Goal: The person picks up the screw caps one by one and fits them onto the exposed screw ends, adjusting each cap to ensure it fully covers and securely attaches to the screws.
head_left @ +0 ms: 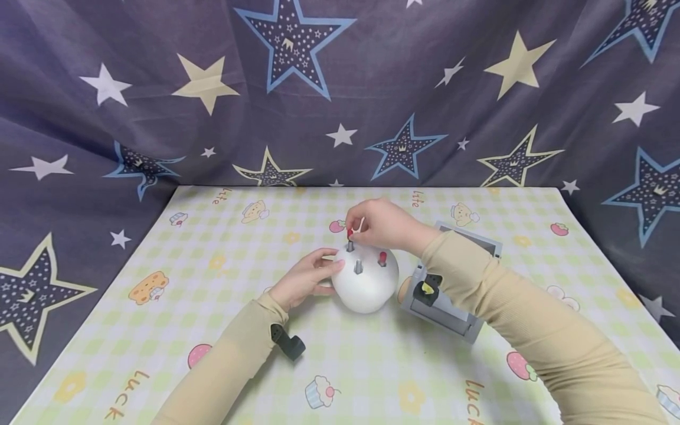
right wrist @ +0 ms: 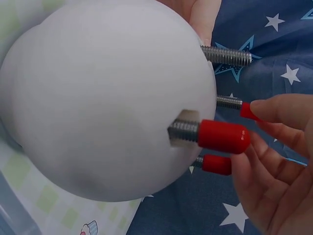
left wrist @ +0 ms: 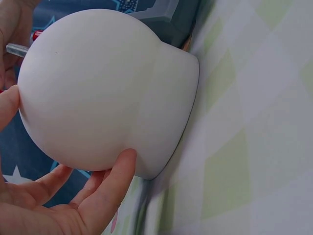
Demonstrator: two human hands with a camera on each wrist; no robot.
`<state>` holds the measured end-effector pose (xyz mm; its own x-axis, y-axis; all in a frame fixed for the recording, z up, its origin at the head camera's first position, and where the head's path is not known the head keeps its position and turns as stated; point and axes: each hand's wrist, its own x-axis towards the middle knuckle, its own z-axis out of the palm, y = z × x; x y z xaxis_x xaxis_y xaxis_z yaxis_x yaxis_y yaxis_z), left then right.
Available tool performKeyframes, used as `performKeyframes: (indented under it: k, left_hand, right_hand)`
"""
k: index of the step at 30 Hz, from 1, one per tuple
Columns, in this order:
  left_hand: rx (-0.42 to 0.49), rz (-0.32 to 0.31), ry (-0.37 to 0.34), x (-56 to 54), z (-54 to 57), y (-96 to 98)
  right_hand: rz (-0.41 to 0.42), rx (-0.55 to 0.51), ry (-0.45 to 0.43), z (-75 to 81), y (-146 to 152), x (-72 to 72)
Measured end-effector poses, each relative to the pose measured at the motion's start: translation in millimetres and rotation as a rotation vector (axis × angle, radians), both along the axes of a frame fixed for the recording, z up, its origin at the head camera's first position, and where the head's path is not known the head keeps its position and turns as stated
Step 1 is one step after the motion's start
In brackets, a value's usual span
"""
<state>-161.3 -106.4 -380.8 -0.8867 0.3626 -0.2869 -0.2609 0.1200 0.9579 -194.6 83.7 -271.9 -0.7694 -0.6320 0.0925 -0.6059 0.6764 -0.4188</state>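
Observation:
A white rounded body (head_left: 366, 289) with a flat base stands on the table, threaded metal studs jutting from it. My left hand (head_left: 305, 276) holds its side, the thumb and fingers (left wrist: 115, 188) spread around the curve. With thumb and forefinger, my right hand (head_left: 385, 224) pinches a red cap (right wrist: 248, 111) on the end of a far stud (right wrist: 229, 102). One stud (right wrist: 227, 56) is bare. Another red cap (right wrist: 224, 137) covers the stud nearest the right wrist camera, and a further red cap (right wrist: 216, 164) sits just below that one.
A grey open-topped box (head_left: 443, 319) stands right of the white body, partly hidden under my right forearm. The table has a checked, printed cloth (head_left: 212, 265). Behind it hangs a dark curtain (head_left: 372, 106) with stars.

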Motion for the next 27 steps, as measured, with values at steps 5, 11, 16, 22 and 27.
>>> performKeyframes:
  k: [5,11,16,22,27]
  left_hand:
    - [-0.001,-0.004,0.0,-0.1,-0.6,-0.6]
    - [0.004,-0.002,-0.001,-1.3,-2.1,-1.3]
    - [-0.001,-0.005,-0.005,-3.6,-4.4,-1.5]
    - [0.006,-0.008,0.005,-4.6,-2.8,-1.2]
    - [-0.002,-0.001,-0.008,-2.9,-1.7,-1.3]
  right_hand:
    - [0.025,0.01,0.018,0.5,0.3,1.4]
    - [0.058,0.009,0.03,-0.4,0.9,0.0]
    - [0.078,0.008,0.037,-0.2,1.8,-1.2]
    - [0.088,-0.005,0.047,1.2,3.1,-2.3]
    - [0.096,0.008,0.037,-0.5,2.5,-2.7]
